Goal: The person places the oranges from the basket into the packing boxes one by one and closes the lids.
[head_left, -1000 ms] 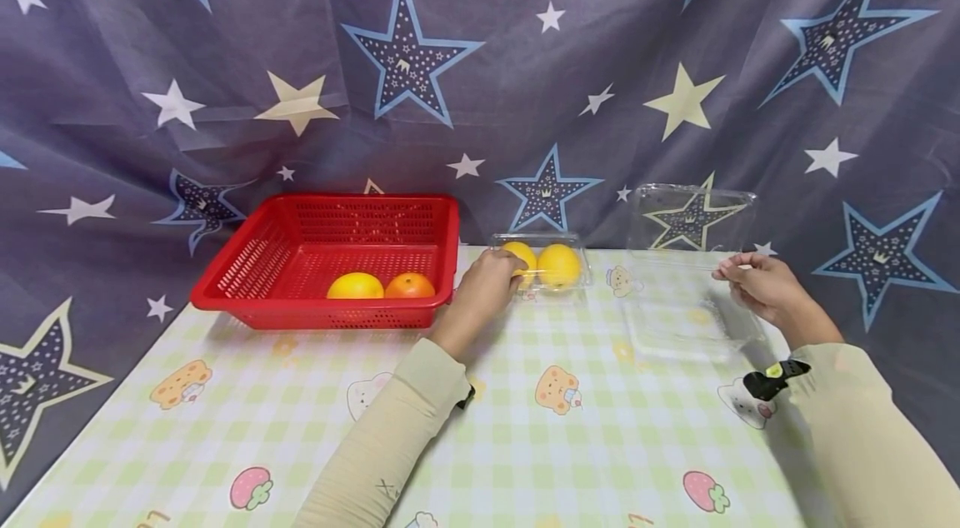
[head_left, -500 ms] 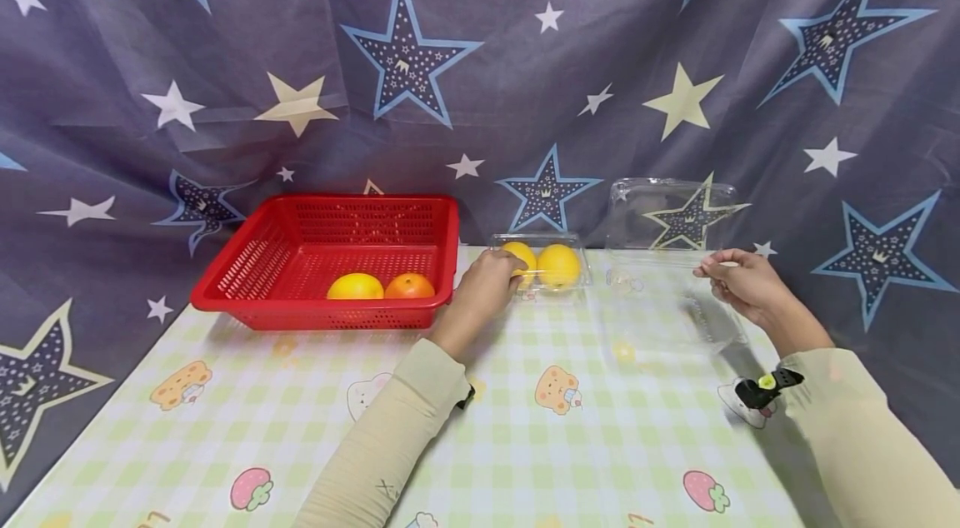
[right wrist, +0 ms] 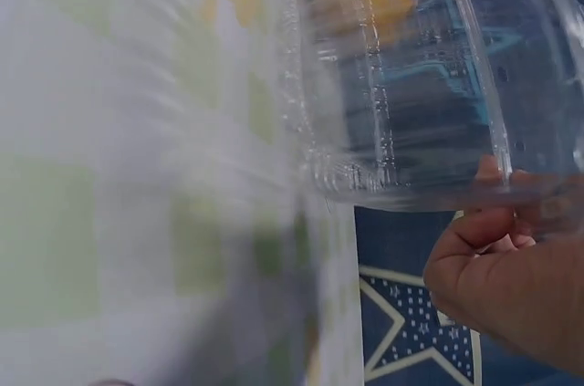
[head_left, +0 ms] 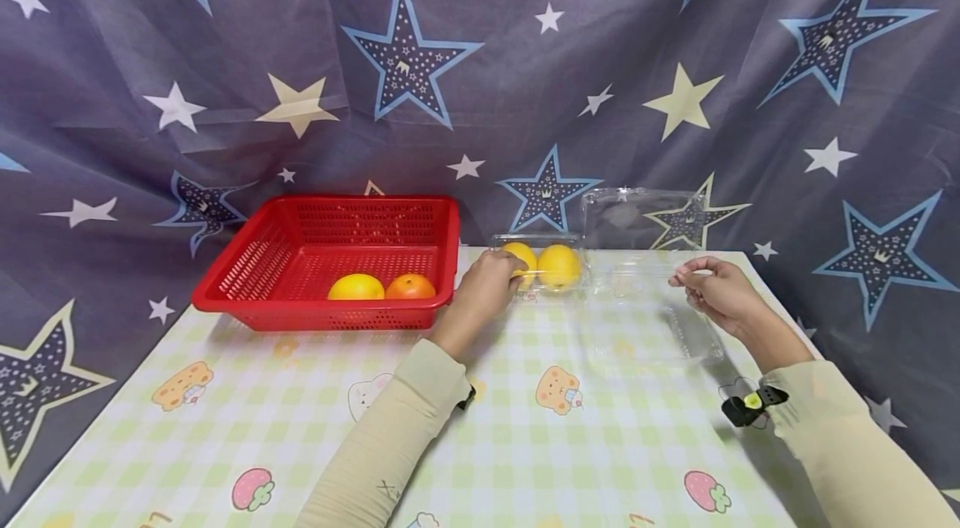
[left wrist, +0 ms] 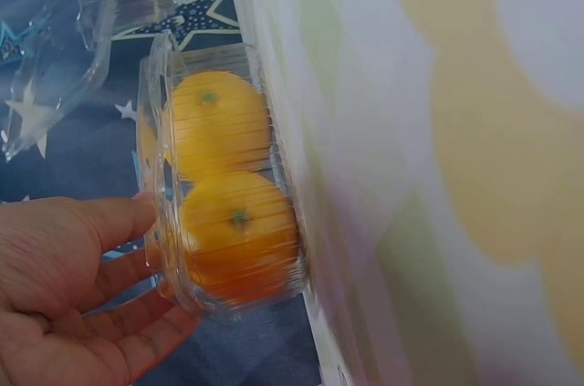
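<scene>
Two oranges (left wrist: 239, 231) sit side by side inside a closed clear plastic clamshell box (head_left: 546, 241) near the table's back edge. My left hand (head_left: 486, 286) holds the left end of this box, with thumb and fingers at its rim in the left wrist view. An open clear plastic clamshell box (head_left: 648, 328), its lid standing up at the back, is just right of the closed one. My right hand (head_left: 722, 295) pinches its right rim between thumb and fingers. In the right wrist view the clear wall partly covers the fingertips.
A red plastic basket (head_left: 258, 313) stands at the left, with a yellow fruit (head_left: 356, 287) and an orange-coloured fruit (head_left: 410, 286) inside. A checked tablecloth (head_left: 480, 461) covers the table. A star-patterned curtain (head_left: 480, 87) hangs behind the back edge.
My right hand has moved left with the open clamshell box, bringing it up close to the closed one. The left hand and the box with oranges have stayed in place.
</scene>
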Available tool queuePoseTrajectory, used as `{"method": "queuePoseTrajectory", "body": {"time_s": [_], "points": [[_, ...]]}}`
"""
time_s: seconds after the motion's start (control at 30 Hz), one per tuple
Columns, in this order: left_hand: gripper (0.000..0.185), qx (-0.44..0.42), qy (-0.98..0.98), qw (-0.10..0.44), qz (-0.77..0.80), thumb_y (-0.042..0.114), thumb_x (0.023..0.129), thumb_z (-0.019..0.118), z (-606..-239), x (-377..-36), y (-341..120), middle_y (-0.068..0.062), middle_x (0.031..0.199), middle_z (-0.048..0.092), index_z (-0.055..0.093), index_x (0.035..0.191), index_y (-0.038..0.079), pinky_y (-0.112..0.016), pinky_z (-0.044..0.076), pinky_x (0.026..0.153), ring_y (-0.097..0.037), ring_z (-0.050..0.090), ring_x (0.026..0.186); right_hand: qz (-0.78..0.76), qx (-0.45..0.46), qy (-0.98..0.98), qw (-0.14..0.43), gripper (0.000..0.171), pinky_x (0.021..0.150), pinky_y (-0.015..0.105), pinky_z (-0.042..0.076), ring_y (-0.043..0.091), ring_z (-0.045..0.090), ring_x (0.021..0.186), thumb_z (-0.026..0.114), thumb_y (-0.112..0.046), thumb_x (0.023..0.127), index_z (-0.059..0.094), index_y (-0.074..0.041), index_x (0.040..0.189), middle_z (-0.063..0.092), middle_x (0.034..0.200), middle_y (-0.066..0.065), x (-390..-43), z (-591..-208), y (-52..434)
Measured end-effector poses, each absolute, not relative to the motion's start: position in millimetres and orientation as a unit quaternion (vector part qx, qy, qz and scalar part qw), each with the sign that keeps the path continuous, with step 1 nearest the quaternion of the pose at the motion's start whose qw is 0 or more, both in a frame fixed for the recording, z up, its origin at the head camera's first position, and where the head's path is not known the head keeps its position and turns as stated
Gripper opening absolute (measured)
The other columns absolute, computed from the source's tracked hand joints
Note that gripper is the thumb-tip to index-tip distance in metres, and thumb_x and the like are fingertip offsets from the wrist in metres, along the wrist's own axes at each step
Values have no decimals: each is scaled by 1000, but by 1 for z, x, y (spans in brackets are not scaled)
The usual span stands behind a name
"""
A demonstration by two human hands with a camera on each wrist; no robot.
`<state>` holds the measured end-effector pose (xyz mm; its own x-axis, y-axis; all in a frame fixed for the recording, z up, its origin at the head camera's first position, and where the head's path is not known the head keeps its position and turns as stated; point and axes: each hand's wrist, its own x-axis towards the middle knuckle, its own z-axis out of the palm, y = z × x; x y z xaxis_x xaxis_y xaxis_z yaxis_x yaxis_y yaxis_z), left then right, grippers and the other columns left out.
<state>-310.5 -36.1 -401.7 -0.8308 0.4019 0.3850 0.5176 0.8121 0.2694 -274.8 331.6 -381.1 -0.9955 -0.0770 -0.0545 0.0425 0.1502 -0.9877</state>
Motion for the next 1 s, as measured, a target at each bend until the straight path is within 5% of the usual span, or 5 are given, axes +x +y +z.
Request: {"method": "queuePoseTrajectory", "body": {"time_s": [1.0], "points": [[24,-233,-941,152,-193,16,93,75,-399,-311,-37,-10,118,71,76,116,7,-38,53,100,-28,65,109,-656,8,752,55,14,58,18,41,5,50,70,52,-13,107,46,-1,112,71,92,-4,-268,-401,257]]}}
